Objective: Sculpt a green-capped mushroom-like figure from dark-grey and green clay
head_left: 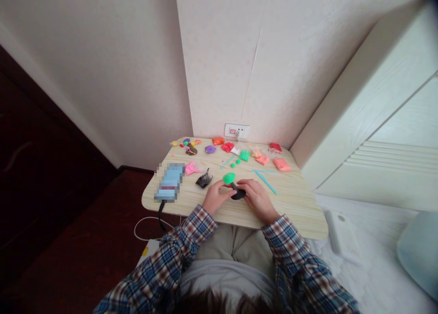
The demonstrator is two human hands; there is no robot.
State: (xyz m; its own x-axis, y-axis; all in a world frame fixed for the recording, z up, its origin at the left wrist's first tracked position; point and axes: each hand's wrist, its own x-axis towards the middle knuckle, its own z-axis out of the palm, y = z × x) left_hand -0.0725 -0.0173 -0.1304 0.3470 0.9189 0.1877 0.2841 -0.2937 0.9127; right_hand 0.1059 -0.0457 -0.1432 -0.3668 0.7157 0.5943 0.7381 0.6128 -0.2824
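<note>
Between my hands, near the front of the table, stands a small clay model with a green rounded top [229, 178], a thin black stem and a black flat base [239, 194]. My left hand [217, 198] grips it from the left, its thumb against the black part. From the right, my right hand [256, 198] closes its curved fingers over the base; their tips are partly hidden. A crumpled dark packet of black clay [204, 179] lies left of my left hand. Two little green clay balls [236, 163] rest beyond the model, close to a green clay packet [244, 155].
Blue plastic sticks [267, 182] lie right of my hands. Pink [191, 168], purple [210, 149], orange [218, 141] and salmon [282, 164] clay packets are spread about. A blurred phone-like device [170, 182] with a cable occupies the table's left side. A wall socket [237, 131] is behind.
</note>
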